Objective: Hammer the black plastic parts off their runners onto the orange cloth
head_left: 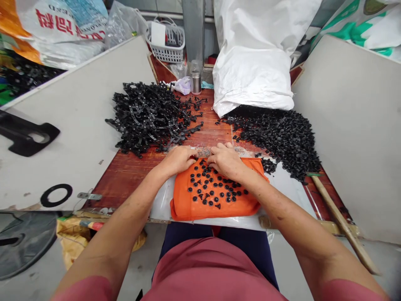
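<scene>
An orange cloth lies folded at the near side of the table, scattered with small round black plastic parts, some showing a short stem. My left hand is at the cloth's far left edge, thumb and fingers pinched together; what they hold is hidden. Close by on the right, my right hand reaches over the far part of the cloth, fingers curled inward. Its fingertips are at the black parts, and I cannot make out what is between them.
Beyond my left hand rises a heap of black jointed strips. Small black pieces are piled at right under a white sack. A wooden-handled tool crosses the right edge. Grey boards flank the table; a basket and metal-bodied bottle stand behind.
</scene>
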{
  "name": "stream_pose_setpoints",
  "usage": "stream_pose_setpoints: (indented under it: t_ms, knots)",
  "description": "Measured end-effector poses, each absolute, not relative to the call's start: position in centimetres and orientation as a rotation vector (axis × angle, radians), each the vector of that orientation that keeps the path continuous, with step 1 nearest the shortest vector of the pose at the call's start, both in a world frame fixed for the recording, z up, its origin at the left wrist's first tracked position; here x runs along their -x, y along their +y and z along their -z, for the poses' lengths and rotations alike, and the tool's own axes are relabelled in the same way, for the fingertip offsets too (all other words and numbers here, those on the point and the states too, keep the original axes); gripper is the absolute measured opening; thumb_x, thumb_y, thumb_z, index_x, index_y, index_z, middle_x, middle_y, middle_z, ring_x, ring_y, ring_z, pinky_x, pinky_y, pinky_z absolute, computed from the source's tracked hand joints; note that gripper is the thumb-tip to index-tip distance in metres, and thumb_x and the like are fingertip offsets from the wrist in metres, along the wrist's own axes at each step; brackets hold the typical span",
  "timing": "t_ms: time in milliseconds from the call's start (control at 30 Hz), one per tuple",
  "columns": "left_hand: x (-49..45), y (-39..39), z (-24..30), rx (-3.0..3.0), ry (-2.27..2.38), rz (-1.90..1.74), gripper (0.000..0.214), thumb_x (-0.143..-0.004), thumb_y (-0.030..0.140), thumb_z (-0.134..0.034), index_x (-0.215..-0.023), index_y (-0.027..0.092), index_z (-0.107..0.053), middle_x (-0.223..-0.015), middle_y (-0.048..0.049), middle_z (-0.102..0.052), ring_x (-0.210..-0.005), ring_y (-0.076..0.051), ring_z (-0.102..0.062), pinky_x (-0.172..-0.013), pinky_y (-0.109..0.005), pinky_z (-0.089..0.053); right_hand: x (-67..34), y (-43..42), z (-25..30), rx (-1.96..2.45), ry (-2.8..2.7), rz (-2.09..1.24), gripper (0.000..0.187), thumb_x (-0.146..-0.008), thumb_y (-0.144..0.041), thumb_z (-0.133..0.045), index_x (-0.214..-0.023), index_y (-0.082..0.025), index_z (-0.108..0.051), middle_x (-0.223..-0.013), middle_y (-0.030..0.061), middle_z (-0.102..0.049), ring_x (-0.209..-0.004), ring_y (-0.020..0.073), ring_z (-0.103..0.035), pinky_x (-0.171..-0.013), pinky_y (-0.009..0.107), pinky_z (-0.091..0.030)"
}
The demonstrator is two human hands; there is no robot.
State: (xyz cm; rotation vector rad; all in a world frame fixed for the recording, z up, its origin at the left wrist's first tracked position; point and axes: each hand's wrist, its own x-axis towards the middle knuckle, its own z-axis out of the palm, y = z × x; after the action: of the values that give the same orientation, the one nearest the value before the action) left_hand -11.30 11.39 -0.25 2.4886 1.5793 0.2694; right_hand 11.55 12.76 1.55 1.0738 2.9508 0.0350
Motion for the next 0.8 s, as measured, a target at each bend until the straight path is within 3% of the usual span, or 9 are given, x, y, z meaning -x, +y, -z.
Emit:
stream_pose_setpoints:
  t_ms: [133,267,400,567,800]
  knots:
    - [10.8,10.1,-1.5,-2.566,1.700,-0.193,0.023,-0.091,0.025,-0.056,-0.103,0.023,-0.075,-0.100,-0.0082,-0.075,-0.098,-0.026,-0.068,-0.086,-0.037,-0.049,-11.6,12.6,-1.9,-1.139,2.920,-0.075,0.030,-0.101,-0.027,-0.052,-0.092,-0.021,-0.079,-0.108,0.0120,-0.068,-0.102,0.0276,-0.049,-0.085,0.043,-0.026]
    - [9.5,8.9,-2.5,-2.549,1.637,-0.195,0.019,-0.091,0.026,-0.056,-0.094,0.023,-0.075,-0.094,-0.0059,-0.075,-0.091,-0.024,-0.068,-0.083,-0.035,-0.047,-11.5,12.2,-2.0,-1.210,2.901,-0.108,0.027,-0.099,-0.025,-0.052,-0.094,-0.017,-0.078,-0.106,0.0141,-0.069,-0.102,0.0288,-0.049,-0.086,0.044,-0.027]
    - [7.9,8.3,-2.6,-2.568,1.656,-0.121,0.025,-0.093,0.038,-0.057,-0.085,0.021,-0.073,-0.090,-0.0077,-0.075,-0.087,-0.026,-0.068,-0.079,-0.037,-0.046,-11.0,11.5,-2.1,-1.332,2.873,-0.129,0.032,-0.101,-0.022,-0.046,-0.098,-0.015,-0.077,-0.108,0.0165,-0.069,-0.107,0.0307,-0.049,-0.089,0.046,-0.026]
    - [6.6,8.3,-2.2,-2.538,1.676,-0.057,0.017,-0.090,0.029,-0.058,-0.082,0.021,-0.071,-0.088,-0.0077,-0.076,-0.085,-0.026,-0.068,-0.081,-0.039,-0.045,-11.1,11.1,-2.4,-1.320,2.828,-0.046,0.027,-0.097,-0.022,-0.053,-0.091,-0.016,-0.078,-0.102,0.0151,-0.073,-0.100,0.0295,-0.052,-0.086,0.045,-0.027]
    - [7.0,8.0,-2.0,-2.563,1.651,-0.146,0.014,-0.089,0.025,-0.058,-0.084,0.022,-0.070,-0.091,-0.0079,-0.076,-0.087,-0.027,-0.068,-0.081,-0.040,-0.044,-11.4,11.5,-2.2,-1.193,2.909,0.100,0.033,-0.103,-0.029,-0.047,-0.106,-0.028,-0.080,-0.113,0.0116,-0.070,-0.105,0.0282,-0.051,-0.086,0.043,-0.028]
